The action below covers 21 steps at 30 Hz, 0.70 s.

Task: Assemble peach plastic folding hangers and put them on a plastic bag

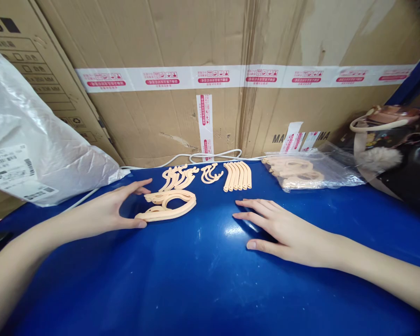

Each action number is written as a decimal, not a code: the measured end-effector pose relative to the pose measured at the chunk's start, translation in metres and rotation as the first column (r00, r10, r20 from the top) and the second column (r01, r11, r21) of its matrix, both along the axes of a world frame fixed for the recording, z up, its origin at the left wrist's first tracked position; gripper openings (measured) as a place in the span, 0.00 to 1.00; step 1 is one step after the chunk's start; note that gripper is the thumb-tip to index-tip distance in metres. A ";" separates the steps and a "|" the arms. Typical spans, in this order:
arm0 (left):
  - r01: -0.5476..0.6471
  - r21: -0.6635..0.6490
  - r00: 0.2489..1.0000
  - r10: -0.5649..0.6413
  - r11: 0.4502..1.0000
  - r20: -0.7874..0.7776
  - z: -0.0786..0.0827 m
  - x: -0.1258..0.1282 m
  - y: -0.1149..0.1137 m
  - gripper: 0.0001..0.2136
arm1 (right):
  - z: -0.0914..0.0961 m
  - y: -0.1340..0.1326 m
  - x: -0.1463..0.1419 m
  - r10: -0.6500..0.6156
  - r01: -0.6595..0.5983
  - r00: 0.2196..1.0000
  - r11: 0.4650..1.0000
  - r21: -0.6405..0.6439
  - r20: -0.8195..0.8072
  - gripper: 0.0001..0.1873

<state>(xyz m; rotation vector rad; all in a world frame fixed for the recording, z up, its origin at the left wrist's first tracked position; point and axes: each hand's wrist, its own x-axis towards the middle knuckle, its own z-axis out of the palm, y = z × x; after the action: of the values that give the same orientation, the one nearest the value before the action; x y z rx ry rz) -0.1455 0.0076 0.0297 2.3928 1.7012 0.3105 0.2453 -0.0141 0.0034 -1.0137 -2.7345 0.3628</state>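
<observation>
My left hand (108,205) is open at the left end of a stack of curved peach plastic pieces (178,212), which look like folding hanger bodies. Its thumb tip is at the near end of the stack; whether it presses on it I cannot tell. On the right, my right hand (280,228) holds nothing, its fingers spread low over the blue table (203,280). Behind the stack lie several slim peach arms (178,178) in a loose group, a few small peach hooks (211,174), and a neat row of curved peach arms (237,176).
A clear plastic bag (301,170) with more peach pieces lies at the back right, beside a dark bag (399,154) with a pompom. A white parcel (38,135) leans at the left. A large cardboard box (154,121) walls off the back, with a white cable (185,158) along its foot.
</observation>
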 end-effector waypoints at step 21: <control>0.016 -0.079 0.999 -0.018 0.997 -0.028 -0.010 -0.013 0.013 0.41 | 0.010 0.022 -0.001 -0.027 0.024 1.000 0.943 0.331 0.003 0.22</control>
<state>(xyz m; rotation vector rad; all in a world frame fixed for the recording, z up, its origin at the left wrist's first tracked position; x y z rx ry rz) -0.1588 0.0210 0.0200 2.3644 1.6716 0.2036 0.2442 0.0078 0.0134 -0.9560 -2.6611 -0.1053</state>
